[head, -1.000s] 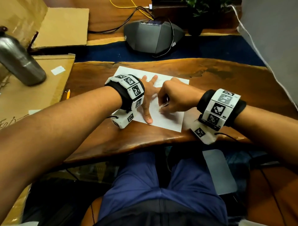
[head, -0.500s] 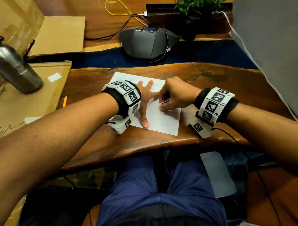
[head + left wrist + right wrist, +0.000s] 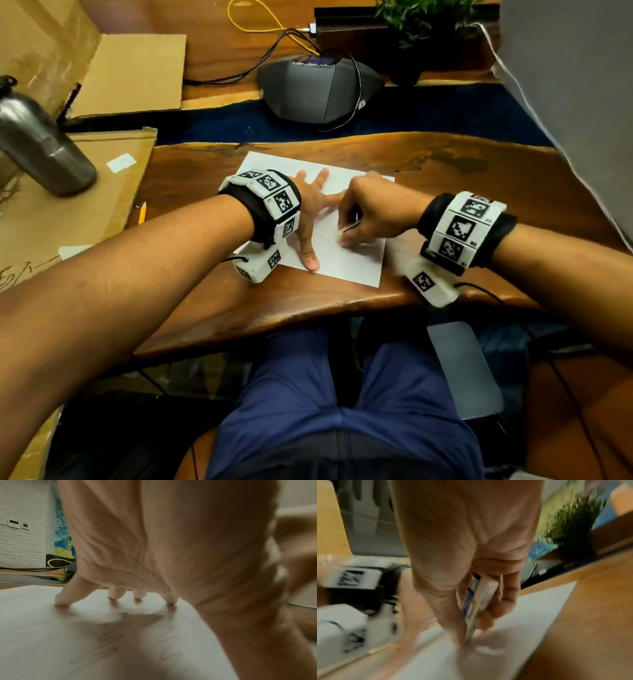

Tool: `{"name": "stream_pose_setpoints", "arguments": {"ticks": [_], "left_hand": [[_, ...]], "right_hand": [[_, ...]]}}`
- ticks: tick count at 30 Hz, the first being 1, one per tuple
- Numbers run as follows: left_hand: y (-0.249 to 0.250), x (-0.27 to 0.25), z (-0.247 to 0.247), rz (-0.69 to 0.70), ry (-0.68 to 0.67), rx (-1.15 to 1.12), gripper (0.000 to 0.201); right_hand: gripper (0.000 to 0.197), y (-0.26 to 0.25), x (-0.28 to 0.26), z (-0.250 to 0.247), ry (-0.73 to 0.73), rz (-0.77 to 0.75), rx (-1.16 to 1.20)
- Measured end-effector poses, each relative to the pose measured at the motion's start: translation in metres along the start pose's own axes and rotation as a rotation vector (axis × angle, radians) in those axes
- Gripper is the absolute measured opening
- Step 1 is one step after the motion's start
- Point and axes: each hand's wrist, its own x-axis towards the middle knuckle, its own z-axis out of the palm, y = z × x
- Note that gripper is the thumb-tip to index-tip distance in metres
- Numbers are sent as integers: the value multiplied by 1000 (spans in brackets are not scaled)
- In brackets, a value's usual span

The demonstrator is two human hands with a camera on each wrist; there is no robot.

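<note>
Right grip point(image 3: 373, 214) pinched round eraser point(image 3: 479, 599), left grip point(image 3: 308, 214) spread flat on sheet point(image 3: 349, 267), frame centre; risk: crumpling under hard rubbing.

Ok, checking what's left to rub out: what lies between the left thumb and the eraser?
Only bare white paper with a faint pencil speck, shown in the head view; the right hand pinches the eraser.

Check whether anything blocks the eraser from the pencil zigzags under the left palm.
Yes. The left hand arches over the zigzags, fingertips on the paper, and its thumb lies between them and the eraser pinched in the right hand.
</note>
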Motion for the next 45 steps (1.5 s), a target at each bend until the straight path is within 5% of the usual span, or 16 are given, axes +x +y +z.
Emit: {"name": "stream_pose_setpoints", "arguments": {"ticks": [4, 8, 15, 19, 23, 26, 32, 38, 45], "left_hand": [[-9, 2, 4, 5, 31, -21, 162], [-12, -2, 9, 56, 48, -45, 155], [-32, -21, 22, 174, 171, -42, 115], [-16, -50, 44, 496, 356, 34, 97], [11, -66, 75, 738, 253, 84, 90], [5, -57, 80, 723, 211, 53, 87], [-33, -33, 57, 417, 255, 150, 89], [4, -56, 76, 751, 250, 134, 93], [-13, -28, 57, 478, 180, -39, 90]], "right_hand": [[15, 33, 15, -15, 190, 136, -2], [16, 52, 18, -17, 6, 211, 164], [14, 55, 23, -22, -73, 219, 246], [13, 55, 24, -20, -71, 208, 228], [15, 54, 23, -21, -77, 202, 226], [19, 53, 23, -21, -73, 200, 207], [16, 51, 21, -23, -72, 205, 216], [18, 52, 22, -21, -69, 216, 213], [14, 46, 20, -23, -69, 251, 203]]}}
